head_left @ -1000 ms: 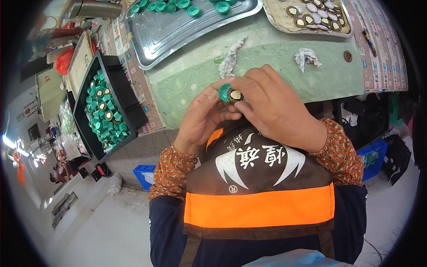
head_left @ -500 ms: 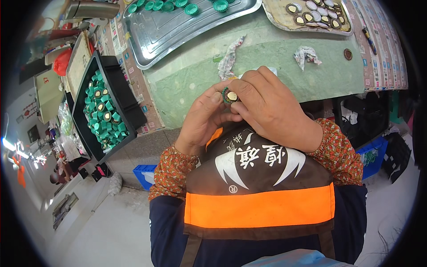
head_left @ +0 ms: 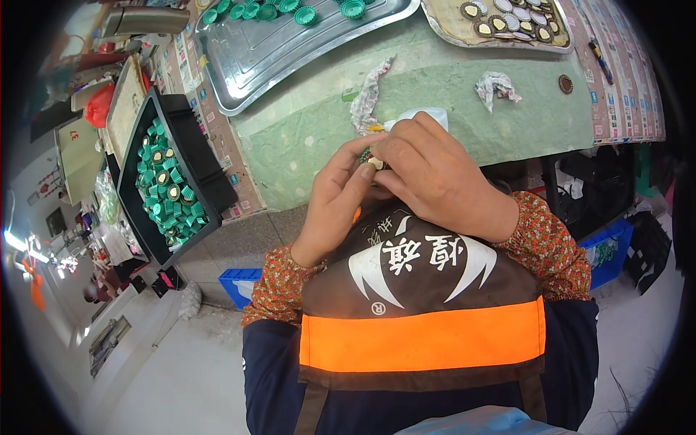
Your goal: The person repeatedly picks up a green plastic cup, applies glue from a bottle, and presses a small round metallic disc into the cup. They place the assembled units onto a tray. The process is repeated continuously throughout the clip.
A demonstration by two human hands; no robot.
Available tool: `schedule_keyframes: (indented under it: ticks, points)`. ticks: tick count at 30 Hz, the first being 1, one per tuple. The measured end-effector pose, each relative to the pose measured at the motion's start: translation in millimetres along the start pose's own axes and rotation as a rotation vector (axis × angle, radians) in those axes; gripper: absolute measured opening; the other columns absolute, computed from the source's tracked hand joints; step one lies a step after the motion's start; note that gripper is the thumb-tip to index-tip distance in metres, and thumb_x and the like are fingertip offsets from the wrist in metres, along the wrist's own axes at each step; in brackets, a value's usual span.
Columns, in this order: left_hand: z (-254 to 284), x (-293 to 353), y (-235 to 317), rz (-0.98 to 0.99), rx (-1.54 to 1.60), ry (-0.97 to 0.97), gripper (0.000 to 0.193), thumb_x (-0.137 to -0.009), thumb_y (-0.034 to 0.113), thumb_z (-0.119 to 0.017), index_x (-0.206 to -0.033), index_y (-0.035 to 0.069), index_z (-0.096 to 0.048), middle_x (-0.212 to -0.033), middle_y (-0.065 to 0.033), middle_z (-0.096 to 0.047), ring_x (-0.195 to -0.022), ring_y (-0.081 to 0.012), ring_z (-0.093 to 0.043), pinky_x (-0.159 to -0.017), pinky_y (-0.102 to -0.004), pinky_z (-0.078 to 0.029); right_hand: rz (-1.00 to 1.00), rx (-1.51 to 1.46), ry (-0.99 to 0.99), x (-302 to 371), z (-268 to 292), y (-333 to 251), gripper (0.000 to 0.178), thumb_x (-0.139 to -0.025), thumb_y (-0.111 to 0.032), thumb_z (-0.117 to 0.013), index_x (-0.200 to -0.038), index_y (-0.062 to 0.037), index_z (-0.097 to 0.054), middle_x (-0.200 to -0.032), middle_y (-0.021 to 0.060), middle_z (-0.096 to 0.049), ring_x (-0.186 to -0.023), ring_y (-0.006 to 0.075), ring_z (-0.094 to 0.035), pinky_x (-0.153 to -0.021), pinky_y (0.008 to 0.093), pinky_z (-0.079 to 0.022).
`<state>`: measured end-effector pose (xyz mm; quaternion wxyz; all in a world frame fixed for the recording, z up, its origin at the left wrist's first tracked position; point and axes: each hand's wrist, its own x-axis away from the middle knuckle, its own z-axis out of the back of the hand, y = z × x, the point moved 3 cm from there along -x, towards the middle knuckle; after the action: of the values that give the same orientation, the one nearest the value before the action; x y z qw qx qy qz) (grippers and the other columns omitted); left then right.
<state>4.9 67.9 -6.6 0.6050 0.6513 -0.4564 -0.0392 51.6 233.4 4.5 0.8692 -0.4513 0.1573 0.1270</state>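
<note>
A small green fluted cup with a brown, cream-centred insert [head_left: 375, 162] is held between my two hands, above the near edge of the table. My left hand [head_left: 328, 204] pinches it from the left with thumb and forefinger. From the right, my right hand [head_left: 444, 177] closes over it with bent fingers that hide part of it. Just beyond the right hand lies a white squeeze bottle [head_left: 433, 116] with a yellow tip. A crumpled, speckled cloth strip [head_left: 368, 98] rests past my fingers.
A black bin [head_left: 212, 163] of green fluted cups stands at left. At the back are a metal tray [head_left: 290, 54] with green cups and a tray [head_left: 464, 40] of brown-rimmed discs. A crumpled tissue [head_left: 498, 89], a brown disc [head_left: 565, 84] and a pen [head_left: 601, 62] lie at right.
My fingers have shifted on the green cup, and less of it shows. My left hand has tilted slightly more upright. More of the white squeeze bottle is visible.
</note>
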Motion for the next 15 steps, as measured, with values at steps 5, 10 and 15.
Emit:
schedule_keyframes:
  ticks: [5, 10, 15]
  points:
    - [-2.9, -0.6, 2.7, -0.042, 0.075, 0.048, 0.025, -0.104, 0.004, -0.048, -0.128, 0.002, -0.039, -0.119, -0.0138, -0.061, -0.099, -0.0155, -0.067, -0.080, -0.0279, -0.060, -0.309, -0.265, -0.012, 9.2, -0.4, 4.0, 0.026, -0.084, -0.013, -0.072, -0.101, -0.0010, -0.058, -0.093, 0.0145, -0.058, -0.084, 0.0311, -0.060, -0.072, 0.0400, -0.049]
    - [-5.0, 2.0, 0.5, -0.054, 0.075, 0.014, 0.024, -0.102, 0.003, -0.048, -0.125, 0.002, -0.039, -0.107, -0.0145, -0.063, -0.085, -0.0145, -0.067, -0.074, -0.0286, -0.060, -0.612, -0.605, -0.084, 15.1, -6.4, 8.2, 0.019, -0.088, -0.010, -0.073, -0.098, -0.0026, -0.060, -0.076, -0.0023, -0.055, -0.063, 0.0021, -0.045, -0.053, 0.0219, -0.037]
    - [-3.5, 0.8, -12.7, -0.074, 0.148, -0.003, 0.023, -0.102, 0.003, -0.048, -0.124, 0.003, -0.040, -0.102, -0.0133, -0.064, -0.077, -0.0123, -0.065, -0.068, -0.0280, -0.059, -0.699, -0.876, -0.023, 20.0, -15.3, 4.8, 0.016, -0.090, -0.010, -0.070, -0.094, -0.0019, -0.057, -0.072, -0.0014, -0.055, -0.063, 0.0015, -0.047, -0.054, 0.0222, -0.038]
